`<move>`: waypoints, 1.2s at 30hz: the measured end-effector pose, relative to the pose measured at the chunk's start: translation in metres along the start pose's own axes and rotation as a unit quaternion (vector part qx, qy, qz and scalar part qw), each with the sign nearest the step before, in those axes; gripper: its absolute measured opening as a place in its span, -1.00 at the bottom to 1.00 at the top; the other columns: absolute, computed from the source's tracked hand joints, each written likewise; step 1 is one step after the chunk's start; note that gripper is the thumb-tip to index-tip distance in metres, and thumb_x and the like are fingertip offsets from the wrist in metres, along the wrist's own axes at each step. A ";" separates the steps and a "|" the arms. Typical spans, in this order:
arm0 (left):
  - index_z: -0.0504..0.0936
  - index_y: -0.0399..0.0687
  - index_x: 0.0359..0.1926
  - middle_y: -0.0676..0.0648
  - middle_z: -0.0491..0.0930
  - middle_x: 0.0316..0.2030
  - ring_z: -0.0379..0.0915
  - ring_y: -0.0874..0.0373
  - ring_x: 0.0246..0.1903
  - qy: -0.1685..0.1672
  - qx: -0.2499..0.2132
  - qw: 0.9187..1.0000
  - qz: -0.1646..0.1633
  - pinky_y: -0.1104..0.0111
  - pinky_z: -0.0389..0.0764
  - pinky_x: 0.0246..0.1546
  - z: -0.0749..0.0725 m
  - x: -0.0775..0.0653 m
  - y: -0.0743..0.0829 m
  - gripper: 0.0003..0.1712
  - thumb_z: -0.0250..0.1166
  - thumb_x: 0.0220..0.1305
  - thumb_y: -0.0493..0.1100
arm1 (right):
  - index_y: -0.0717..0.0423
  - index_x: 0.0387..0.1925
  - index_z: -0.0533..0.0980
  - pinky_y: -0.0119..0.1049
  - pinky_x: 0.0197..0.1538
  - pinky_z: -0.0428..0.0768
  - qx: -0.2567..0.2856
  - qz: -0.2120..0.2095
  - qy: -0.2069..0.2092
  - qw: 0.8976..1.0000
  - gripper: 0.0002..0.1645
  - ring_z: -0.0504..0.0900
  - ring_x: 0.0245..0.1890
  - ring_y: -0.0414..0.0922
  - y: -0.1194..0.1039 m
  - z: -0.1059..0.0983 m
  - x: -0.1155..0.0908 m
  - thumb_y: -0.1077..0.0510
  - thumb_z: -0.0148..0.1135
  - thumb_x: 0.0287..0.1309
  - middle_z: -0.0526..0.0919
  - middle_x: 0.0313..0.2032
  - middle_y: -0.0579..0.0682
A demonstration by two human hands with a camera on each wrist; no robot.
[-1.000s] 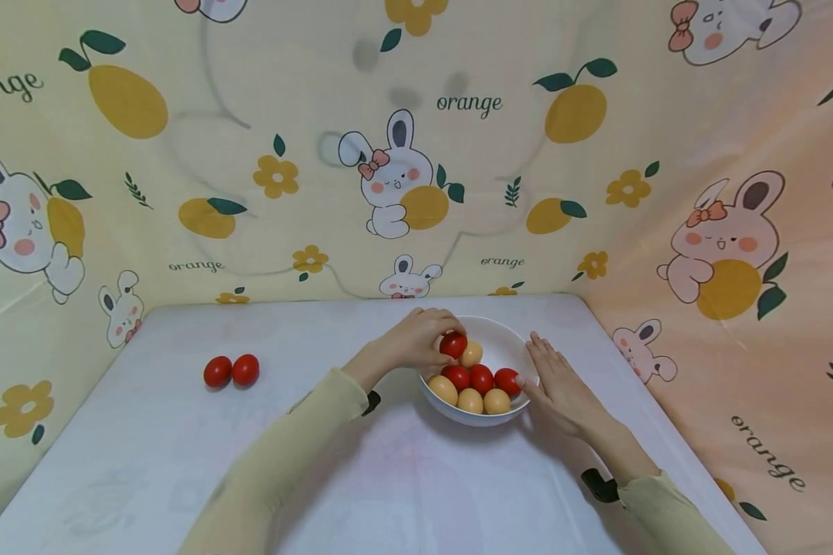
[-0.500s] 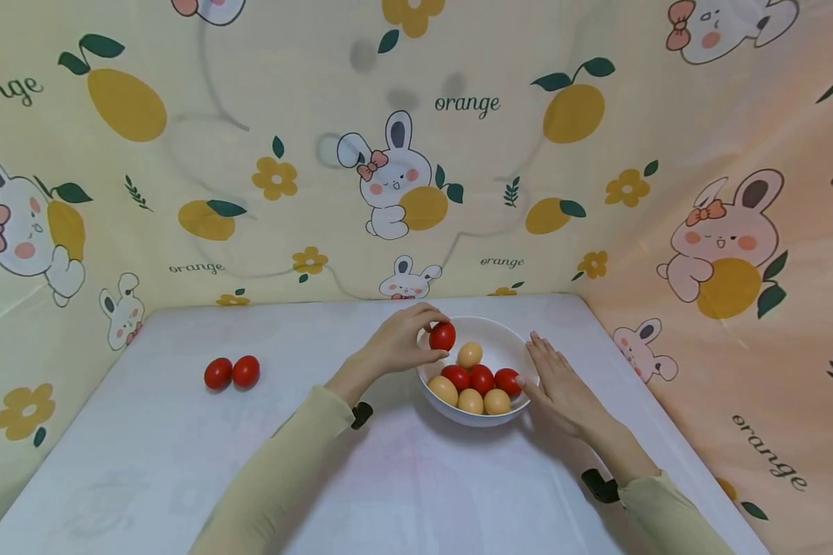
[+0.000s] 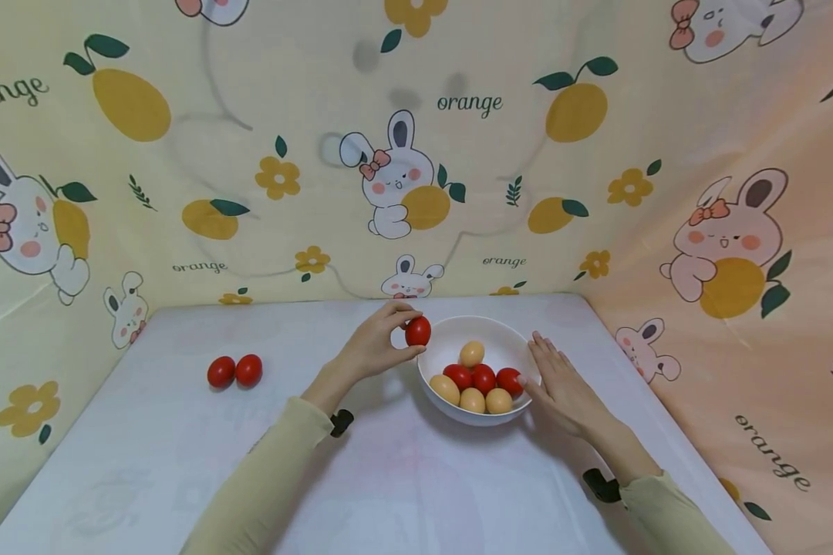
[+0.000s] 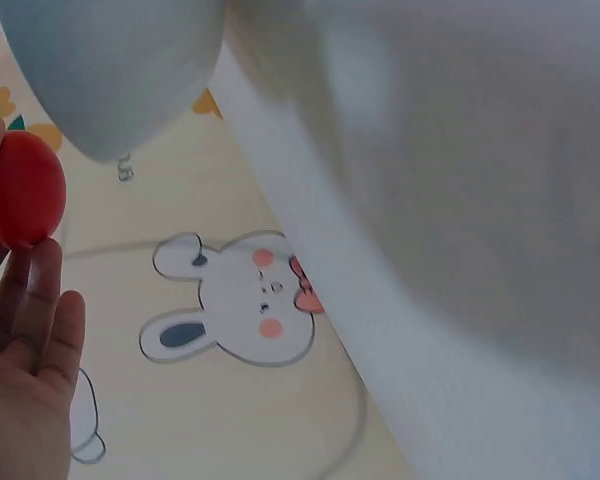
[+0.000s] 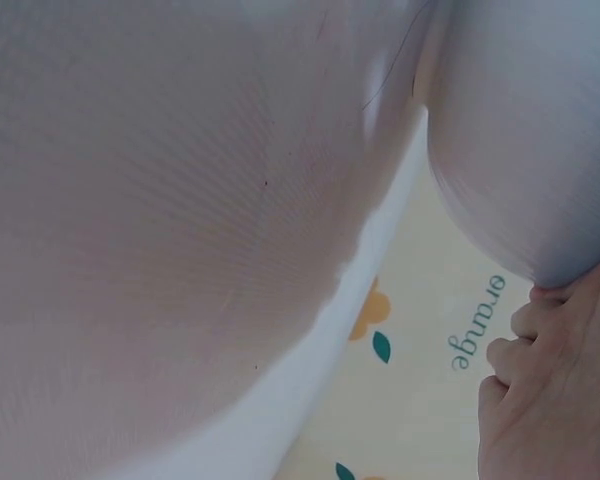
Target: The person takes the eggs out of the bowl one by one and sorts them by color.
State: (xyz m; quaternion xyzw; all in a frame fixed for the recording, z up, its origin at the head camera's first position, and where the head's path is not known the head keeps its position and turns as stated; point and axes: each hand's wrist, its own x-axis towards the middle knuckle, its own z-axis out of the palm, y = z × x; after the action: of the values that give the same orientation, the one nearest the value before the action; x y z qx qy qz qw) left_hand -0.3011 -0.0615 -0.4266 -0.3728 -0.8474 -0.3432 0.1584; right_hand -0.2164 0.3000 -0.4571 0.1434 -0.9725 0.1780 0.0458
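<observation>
In the head view, my left hand [image 3: 373,344] pinches a red egg [image 3: 418,332] between thumb and fingers, just outside the left rim of a white bowl [image 3: 473,418]. The left wrist view shows the same red egg [image 4: 24,188] held at the fingertips. Inside the bowl lie several beige eggs [image 3: 472,401] and several red eggs [image 3: 483,378]. My right hand [image 3: 568,393] rests against the bowl's right side with straight fingers, its thumb at the rim. In the right wrist view, the right hand's knuckles [image 5: 550,370] touch the bowl's outer wall [image 5: 530,130].
Two more red eggs [image 3: 235,371] lie side by side on the left of the white-covered table [image 3: 382,478]. A patterned cloth backdrop [image 3: 305,100] with rabbits and oranges rises behind the table and along both sides.
My left hand has lifted the red egg out of the bowl and moved it left past the rim. The right hand stays in place at the bowl.
</observation>
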 end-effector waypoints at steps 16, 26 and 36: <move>0.62 -0.22 0.21 -0.14 0.60 0.16 0.55 -0.01 -0.02 0.029 0.025 0.998 -0.041 0.13 0.69 -0.08 -0.049 -0.036 -0.028 -0.36 0.62 0.12 -0.19 | 0.28 0.63 -0.06 0.28 0.56 -0.07 0.008 0.004 -0.008 1.000 0.01 -0.15 0.62 0.30 -0.003 -0.003 0.001 -0.31 -0.06 0.53 -0.16 0.65 0.23; 0.59 -0.18 0.26 -0.14 0.61 0.18 0.54 -0.04 0.04 0.001 0.063 0.994 -0.087 0.07 0.68 0.05 -0.084 -0.066 -0.047 -0.32 0.61 0.14 -0.14 | 0.30 0.62 -0.05 0.28 0.57 -0.08 0.008 0.002 -0.008 1.000 0.01 -0.16 0.62 0.30 -0.003 -0.003 0.000 -0.31 -0.07 0.53 -0.15 0.64 0.24; 0.61 -0.23 0.22 -0.19 0.61 0.15 0.56 -0.09 0.02 -0.032 0.111 0.985 -0.130 0.01 0.67 0.05 -0.114 -0.099 -0.069 -0.32 0.63 0.12 -0.10 | 0.30 0.62 -0.05 0.29 0.56 -0.07 0.008 0.001 -0.007 1.000 0.00 -0.14 0.61 0.31 -0.002 -0.003 0.000 -0.30 -0.07 0.54 -0.14 0.64 0.25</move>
State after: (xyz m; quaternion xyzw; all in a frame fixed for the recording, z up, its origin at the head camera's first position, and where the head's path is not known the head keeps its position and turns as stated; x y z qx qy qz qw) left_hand -0.2845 -0.2267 -0.4291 -0.2499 -0.9263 -0.2525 0.1259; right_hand -0.2154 0.2989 -0.4538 0.1442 -0.9715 0.1842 0.0375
